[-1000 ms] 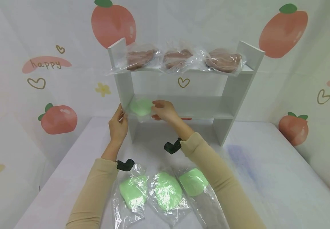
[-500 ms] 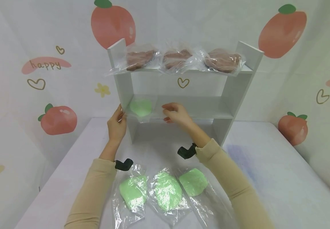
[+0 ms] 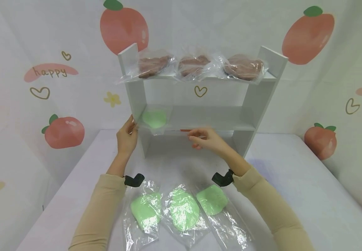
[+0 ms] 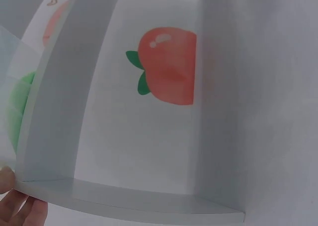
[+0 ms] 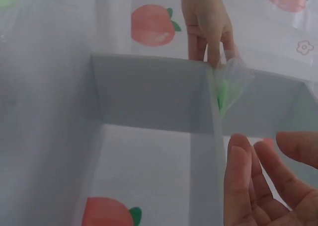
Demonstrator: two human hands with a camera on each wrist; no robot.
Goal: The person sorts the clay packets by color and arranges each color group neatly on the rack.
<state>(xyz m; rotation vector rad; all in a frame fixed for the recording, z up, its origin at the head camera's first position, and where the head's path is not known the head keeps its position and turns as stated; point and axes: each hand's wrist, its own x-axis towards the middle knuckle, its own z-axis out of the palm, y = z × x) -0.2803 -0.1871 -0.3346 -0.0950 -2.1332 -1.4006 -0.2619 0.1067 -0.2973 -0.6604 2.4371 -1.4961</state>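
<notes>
A clear bag with a flat green piece lies at the left end of the middle board of a white shelf, its lower edge hanging over the front. My left hand holds the front edge of the shelf's left side panel, beside that bag; in the left wrist view its thumb and fingers are at the panel's edge. My right hand is in the air before the shelf, fingers loosely bent and holding nothing. In the right wrist view the thumb and fingers stand apart.
Three bagged brown lumps, a left one, a middle one and a right one, lie on the top board. On the table in front are three bagged green pieces: left, middle and right.
My right hand has let go of the bagged green piece on the middle board and drawn back to the right and down. My left hand has stayed at the side panel.
</notes>
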